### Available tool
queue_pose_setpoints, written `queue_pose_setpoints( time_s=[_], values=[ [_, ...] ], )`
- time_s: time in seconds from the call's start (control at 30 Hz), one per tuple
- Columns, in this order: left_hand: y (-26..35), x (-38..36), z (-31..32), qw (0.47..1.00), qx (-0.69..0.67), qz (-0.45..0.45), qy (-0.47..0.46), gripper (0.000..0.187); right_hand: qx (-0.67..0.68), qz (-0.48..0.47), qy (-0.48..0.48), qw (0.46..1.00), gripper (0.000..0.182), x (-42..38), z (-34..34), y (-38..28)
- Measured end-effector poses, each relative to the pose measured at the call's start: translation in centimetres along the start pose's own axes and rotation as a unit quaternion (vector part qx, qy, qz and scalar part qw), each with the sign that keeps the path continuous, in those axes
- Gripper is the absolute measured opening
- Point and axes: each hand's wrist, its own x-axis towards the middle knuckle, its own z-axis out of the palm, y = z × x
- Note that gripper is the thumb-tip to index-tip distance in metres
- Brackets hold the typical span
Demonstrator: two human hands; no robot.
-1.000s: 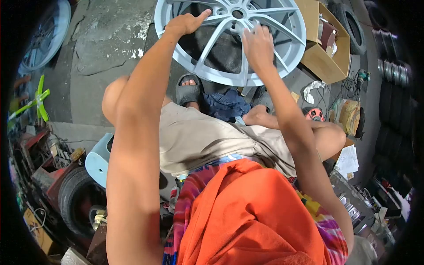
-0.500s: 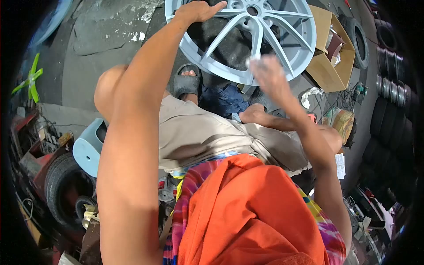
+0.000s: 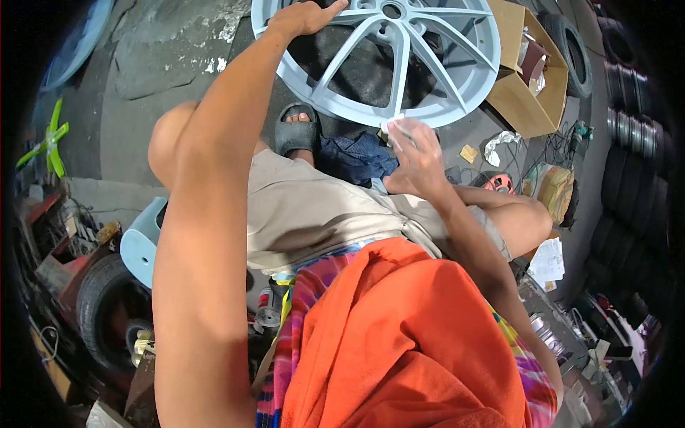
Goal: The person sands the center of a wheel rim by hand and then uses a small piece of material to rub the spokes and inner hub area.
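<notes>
Right hand [image 3: 419, 153] half-curled, pinching white scrap [image 3: 389, 127], left hand [image 3: 307, 18] on wheel [image 3: 400, 68]

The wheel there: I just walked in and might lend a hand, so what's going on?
A seated person has both hands at a pale wheel with no tyre. The left hand is at a spoke; the right hand holds a small white piece at the rim's near edge, too small to identify. An open cardboard box sits beside the wheel.
</notes>
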Motion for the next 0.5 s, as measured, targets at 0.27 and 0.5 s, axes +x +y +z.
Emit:
queue_pose_setpoints(
  time_s=[0.27,0.5],
  values=[
    [-0.5,0.8,0.5,1.000,0.004,-0.004,-0.016,0.109,-0.046,0.023,0.104,0.993,0.018,9.0,2.9,8.2],
    [-0.6,0.8,0.5,1.000,-0.006,0.005,-0.008,0.110,-0.029,0.053,0.071,0.996,0.031,-2.4,2.4,-0.5]
  ],
)
